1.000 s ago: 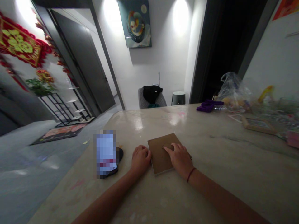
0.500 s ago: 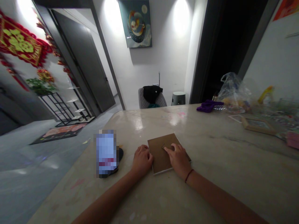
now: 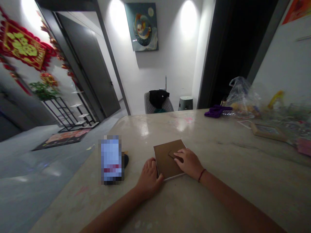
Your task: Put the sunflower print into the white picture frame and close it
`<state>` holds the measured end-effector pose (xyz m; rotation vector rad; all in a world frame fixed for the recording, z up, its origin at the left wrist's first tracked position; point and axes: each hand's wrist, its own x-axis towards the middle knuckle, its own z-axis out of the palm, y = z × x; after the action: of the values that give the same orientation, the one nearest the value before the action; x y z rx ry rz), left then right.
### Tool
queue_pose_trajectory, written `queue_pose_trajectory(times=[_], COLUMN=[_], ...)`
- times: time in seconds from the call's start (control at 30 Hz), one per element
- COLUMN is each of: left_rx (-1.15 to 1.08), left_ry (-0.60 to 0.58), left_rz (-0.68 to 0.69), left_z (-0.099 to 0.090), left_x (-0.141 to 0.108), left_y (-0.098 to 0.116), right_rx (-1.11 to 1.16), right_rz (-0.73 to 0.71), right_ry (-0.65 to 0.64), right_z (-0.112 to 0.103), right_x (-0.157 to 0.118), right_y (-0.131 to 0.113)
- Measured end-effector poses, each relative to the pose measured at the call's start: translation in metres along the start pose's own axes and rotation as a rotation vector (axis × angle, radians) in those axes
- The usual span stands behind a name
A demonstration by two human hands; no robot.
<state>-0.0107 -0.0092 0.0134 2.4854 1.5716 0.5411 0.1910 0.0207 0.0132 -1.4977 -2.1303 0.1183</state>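
Brown board [image 3: 165,156], left hand [image 3: 149,179] further back

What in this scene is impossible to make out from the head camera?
In the head view:
The object left of the hands: pixelated, so its kind cannot be told.
The small outline on the brown square board: the right hand covers part of it.
The clear plastic bag: its contents are too crinkled and small to tell.
The doorway: too dark inside.

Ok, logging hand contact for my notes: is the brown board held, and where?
No clear grip: the right hand lies flat on top of the brown square board, and the left hand rests against its left edge.
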Motion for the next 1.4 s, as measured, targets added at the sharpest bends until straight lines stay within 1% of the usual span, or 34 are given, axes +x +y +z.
queue_pose_trajectory(times=[0.1,0.2,0.27,0.37,0.43,0.47,0.53,0.63,0.73,0.83,0.87,0.93,1.03,1.1,1.17,1.27,1.33,1.4], left_rx=[0.028,0.06,0.074,0.087,0.09,0.089,0.083,0.068,0.029,0.007,0.018,0.055,0.103,0.114,0.115,0.11,0.096,0.085], left_ry=[0.004,0.002,0.008,0.025,0.027,0.024,0.015,0.004,0.003,-0.016,-0.037,-0.081,-0.09,-0.066,-0.032,0.031,0.057,0.065], left_rz=[0.031,0.05,0.057,0.057,0.059,0.06,0.06,0.051,0.028,0.03,0.045,0.063,0.017,-0.003,-0.005,-0.014,-0.004,0.013], left_z=[0.002,0.003,0.003,0.003,0.003,0.002,0.002,0.001,0.001,-0.001,-0.002,-0.003,-0.003,-0.002,-0.001,-0.003,-0.004,-0.004], left_x=[-0.002,-0.002,-0.001,-0.002,-0.002,-0.002,-0.002,-0.003,-0.002,-0.002,-0.002,-0.002,-0.001,0.002,0.005,0.01,0.013,0.015], left_y=[-0.002,-0.001,0.001,0.002,0.003,0.002,0.002,0.001,0.0,0.001,0.002,0.004,0.007,0.007,0.005,-0.002,-0.006,-0.009], right_rx=[0.09,0.091,0.031,-0.065,-0.088,-0.093,-0.093,-0.043,0.1,0.314,0.394,0.524,0.602,0.613,0.622,0.604,0.574,0.529], right_rz=[-0.029,-0.062,-0.056,-0.003,0.026,0.039,0.061,0.07,0.105,0.224,0.272,0.345,0.355,0.294,0.211,0.138,0.111,0.094], right_ry=[0.019,0.008,-0.034,-0.143,-0.214,-0.235,-0.234,-0.16,-0.03,0.156,0.193,0.209,0.168,0.107,0.004,-0.139,-0.198,-0.229], right_z=[0.001,0.007,0.012,0.017,0.018,0.018,0.017,0.017,0.015,0.013,0.012,0.01,0.007,0.004,-0.001,-0.01,-0.014,-0.015], right_x=[0.007,0.015,0.019,0.023,0.024,0.025,0.025,0.024,0.023,0.022,0.022,0.021,0.017,0.012,0.006,0.001,0.001,0.002], right_y=[0.01,0.015,0.015,0.011,0.008,0.007,0.005,0.005,0.008,0.016,0.02,0.028,0.042,0.051,0.057,0.061,0.061,0.06])
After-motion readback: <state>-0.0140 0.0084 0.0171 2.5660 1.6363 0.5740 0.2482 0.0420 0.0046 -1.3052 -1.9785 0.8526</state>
